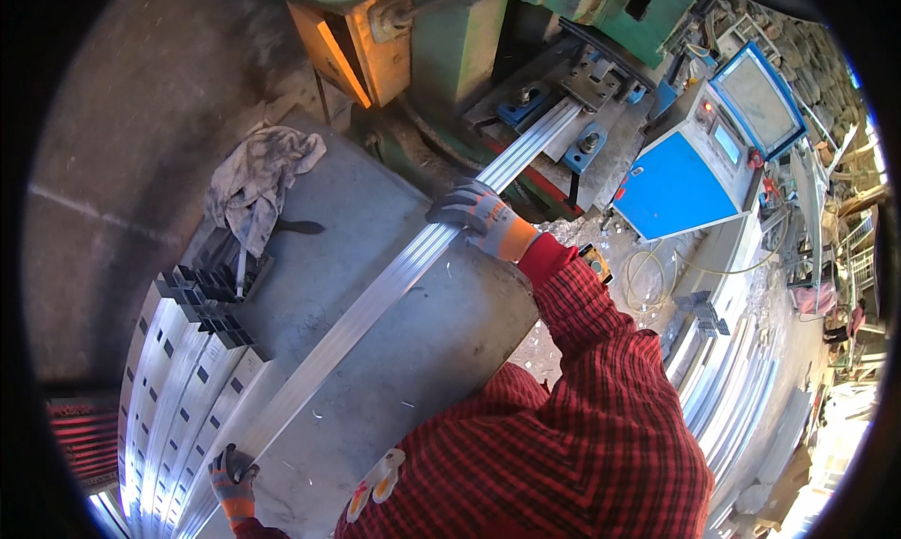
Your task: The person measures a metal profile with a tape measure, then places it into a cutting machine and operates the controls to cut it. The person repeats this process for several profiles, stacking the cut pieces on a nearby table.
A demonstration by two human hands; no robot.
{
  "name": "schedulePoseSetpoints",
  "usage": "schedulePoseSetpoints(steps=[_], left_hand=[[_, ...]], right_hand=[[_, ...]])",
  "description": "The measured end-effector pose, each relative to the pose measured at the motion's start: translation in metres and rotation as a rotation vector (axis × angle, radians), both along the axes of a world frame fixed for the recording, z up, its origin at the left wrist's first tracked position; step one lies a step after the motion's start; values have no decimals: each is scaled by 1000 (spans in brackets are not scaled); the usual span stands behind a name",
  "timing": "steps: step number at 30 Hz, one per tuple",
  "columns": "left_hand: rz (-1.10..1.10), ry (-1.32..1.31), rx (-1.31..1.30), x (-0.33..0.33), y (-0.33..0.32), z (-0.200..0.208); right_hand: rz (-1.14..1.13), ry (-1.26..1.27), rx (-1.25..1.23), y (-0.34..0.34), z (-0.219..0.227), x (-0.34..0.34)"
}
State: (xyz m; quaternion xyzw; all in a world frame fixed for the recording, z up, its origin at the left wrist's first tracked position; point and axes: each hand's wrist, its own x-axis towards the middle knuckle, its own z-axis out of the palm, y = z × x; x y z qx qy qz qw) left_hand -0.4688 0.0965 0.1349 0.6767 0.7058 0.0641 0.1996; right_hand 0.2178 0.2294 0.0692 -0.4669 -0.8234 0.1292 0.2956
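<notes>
A long silvery metal profile (361, 316) with lengthwise ridges slants across the grey metal table (375, 361). Its far end reaches into the tooling (593, 81) of a green press. My right hand (488, 222), in an orange and dark grey glove, is wrapped over the profile near the table's far edge. Toward the lower left, my left hand (234, 485), gloved alike, holds the same profile along its near stretch. Several punched profiles (178, 389) with dark rectangular holes lie beside it on the left. The profile's near end runs toward the lower rim of the picture.
A crumpled rag (261, 178) lies at the table's far left corner, above dark channel-shaped pieces (211, 304). An orange box (352, 46) hangs on the green press frame (450, 46). To the right stand a blue control cabinet (678, 184) and stacked profiles (732, 379) on the floor.
</notes>
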Motion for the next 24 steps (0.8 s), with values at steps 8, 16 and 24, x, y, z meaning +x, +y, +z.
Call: schedulePoseSetpoints(steps=[8, 16, 24], left_hand=[[-134, 52, 127, 1, -34, -65], [-79, -110, 115, 38, -1, -39], [-200, -66, 178, 69, -3, -47]], right_hand=[[84, -198, 37, 1, -13, 22], [-97, -293, -18, 5, -19, 38], [242, -203, 6, -37, -4, -130]])
